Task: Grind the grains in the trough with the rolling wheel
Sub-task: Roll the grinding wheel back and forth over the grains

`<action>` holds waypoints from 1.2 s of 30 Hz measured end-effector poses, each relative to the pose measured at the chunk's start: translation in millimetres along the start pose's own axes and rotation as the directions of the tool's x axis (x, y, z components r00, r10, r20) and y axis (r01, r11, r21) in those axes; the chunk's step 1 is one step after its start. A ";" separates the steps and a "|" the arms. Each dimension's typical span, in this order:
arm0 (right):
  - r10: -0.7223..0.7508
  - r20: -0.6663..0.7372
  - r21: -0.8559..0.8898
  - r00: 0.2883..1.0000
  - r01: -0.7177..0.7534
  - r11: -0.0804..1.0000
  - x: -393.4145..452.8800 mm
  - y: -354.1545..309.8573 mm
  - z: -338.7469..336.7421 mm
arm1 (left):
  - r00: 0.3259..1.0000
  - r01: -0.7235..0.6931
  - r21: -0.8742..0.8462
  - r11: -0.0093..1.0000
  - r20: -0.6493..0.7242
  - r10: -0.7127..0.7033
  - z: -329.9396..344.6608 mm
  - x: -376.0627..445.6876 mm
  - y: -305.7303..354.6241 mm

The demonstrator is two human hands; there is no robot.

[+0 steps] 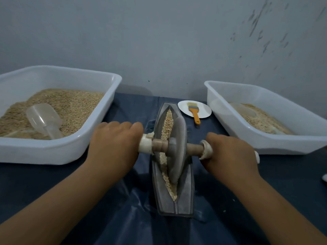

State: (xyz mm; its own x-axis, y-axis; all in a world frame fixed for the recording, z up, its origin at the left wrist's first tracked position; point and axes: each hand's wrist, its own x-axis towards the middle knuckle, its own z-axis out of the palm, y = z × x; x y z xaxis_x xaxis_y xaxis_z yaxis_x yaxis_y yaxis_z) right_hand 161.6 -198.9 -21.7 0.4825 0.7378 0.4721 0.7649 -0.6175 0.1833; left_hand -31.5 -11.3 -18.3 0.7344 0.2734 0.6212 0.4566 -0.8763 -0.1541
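Observation:
A grey boat-shaped trough (185,197) lies lengthwise on the dark blue cloth in front of me. Tan grains (169,121) fill its groove. The grey rolling wheel (177,156) stands on edge in the groove near the trough's middle, tilted slightly. A wooden axle (160,145) runs through the wheel, with white wrapping at both ends. My left hand (115,144) grips the left end of the axle. My right hand (231,152) grips the right end. Both palms hide the handle ends.
A large white tub (53,151) of grain with a clear plastic scoop (44,119) stands at the left. A second white tub (265,144) with some grain stands at the right. Behind the trough, a white plate (203,110) holds an orange-handled brush (194,112). A wall rises close behind.

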 end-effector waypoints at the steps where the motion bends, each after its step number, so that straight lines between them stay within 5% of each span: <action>1: 0.002 0.005 0.005 1.000 -0.002 1.000 4.3 -0.4 0.4 | 1.000 0.011 -0.007 1.000 0.021 -0.010 1.9 3.3 -1.1; 7: 0.004 0.157 0.072 0.988 -0.016 0.997 46.8 -10.0 -4.8 | 0.969 0.167 0.003 0.986 0.185 -0.165 18.4 23.7 -2.6; 13: -0.159 -0.223 -0.038 0.962 0.154 0.987 12.5 -11.2 -12.3 | 0.994 0.108 -0.051 0.993 0.030 -0.107 1.7 -21.3 0.8; 21: 0.028 0.115 0.102 0.993 -0.039 0.994 49.4 -11.3 1.8 | 0.964 0.148 0.031 0.988 0.220 -0.152 16.3 33.5 -1.8; 23: 0.015 0.076 0.058 0.997 -0.019 0.998 41.5 -11.0 -1.9 | 0.959 0.160 0.007 0.987 0.236 -0.157 11.7 27.5 -3.1; 28: -0.054 -0.189 0.045 0.980 0.063 0.997 0.5 -7.3 0.7 | 1.000 0.017 -0.028 0.999 -0.012 -0.017 -0.2 -5.9 0.7; 33: 0.091 0.160 0.138 0.983 -0.114 0.984 40.4 -6.5 12.8 | 0.983 0.048 0.129 0.990 0.170 -0.069 8.1 39.7 1.2; 36: 0.117 0.219 0.157 0.969 -0.154 0.976 48.2 -11.1 9.5 | 0.966 0.070 0.076 0.995 0.243 -0.087 10.9 53.4 0.8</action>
State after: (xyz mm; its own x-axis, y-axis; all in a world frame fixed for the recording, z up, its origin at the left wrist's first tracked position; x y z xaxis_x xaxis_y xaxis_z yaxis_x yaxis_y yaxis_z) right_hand 180.4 -154.0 -9.2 0.6505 0.7021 0.2895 0.7393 -0.6728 -0.0294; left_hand 13.6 6.9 6.3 0.7919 0.4365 0.4271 0.5439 -0.8221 -0.1682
